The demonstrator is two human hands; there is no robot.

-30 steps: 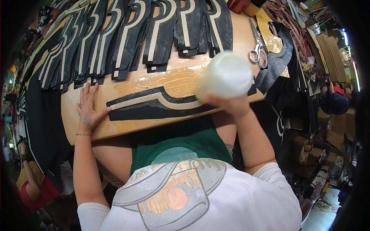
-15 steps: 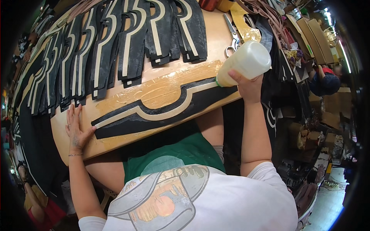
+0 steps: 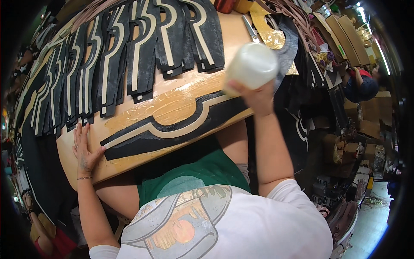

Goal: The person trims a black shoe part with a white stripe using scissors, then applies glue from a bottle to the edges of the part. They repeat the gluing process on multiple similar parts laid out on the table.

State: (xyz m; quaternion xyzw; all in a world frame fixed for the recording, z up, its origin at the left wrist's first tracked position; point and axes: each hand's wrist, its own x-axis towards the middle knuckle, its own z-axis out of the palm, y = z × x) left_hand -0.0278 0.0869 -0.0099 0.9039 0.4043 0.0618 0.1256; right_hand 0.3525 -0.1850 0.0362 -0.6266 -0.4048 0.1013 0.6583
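A white plastic bottle [image 3: 252,65] is held in the grip of the right hand [image 3: 257,96], fingers closed around its lower end, above the right part of the wooden table [image 3: 181,101]. The left hand [image 3: 85,149] is laid flat, fingers spread and holding nothing, near the table's left front edge, its thumb touching the end of one long black-and-cream strip [image 3: 170,125]. This single strip is stretched along the front edge, from the left hand to below the bottle. Bare glossy wood is left between it and the rows of black-and-cream cut pieces [image 3: 129,56], overlapped along the far side and too many to be counted. One pair of scissors [image 3: 250,28] is seen beyond the bottle. The right edge is crowded by dark material [image 3: 297,64].
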